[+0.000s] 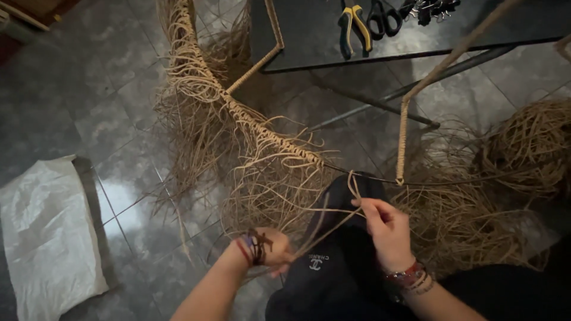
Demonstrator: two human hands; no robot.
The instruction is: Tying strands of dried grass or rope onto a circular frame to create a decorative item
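Observation:
A metal frame point(402, 119) wrapped in tan rattan strands stands in front of me, with a curved rim point(262, 128) from which many loose strands hang. My right hand point(385, 229) pinches a tan strand point(354, 189) just under the bare part of the rim, where the strand loops over it. My left hand point(270, 249), lower and to the left, grips the tail ends of the same strands and holds them taut. Both wrists wear bracelets. My dark-clothed knee point(339, 267) lies beneath the hands.
A heap of loose rattan point(529, 148) lies at the right. A dark table point(309, 35) at the top carries yellow-handled pliers point(354, 24), black scissors point(383, 16) and clips. A white plastic bag point(44, 238) lies on the grey tiled floor at left.

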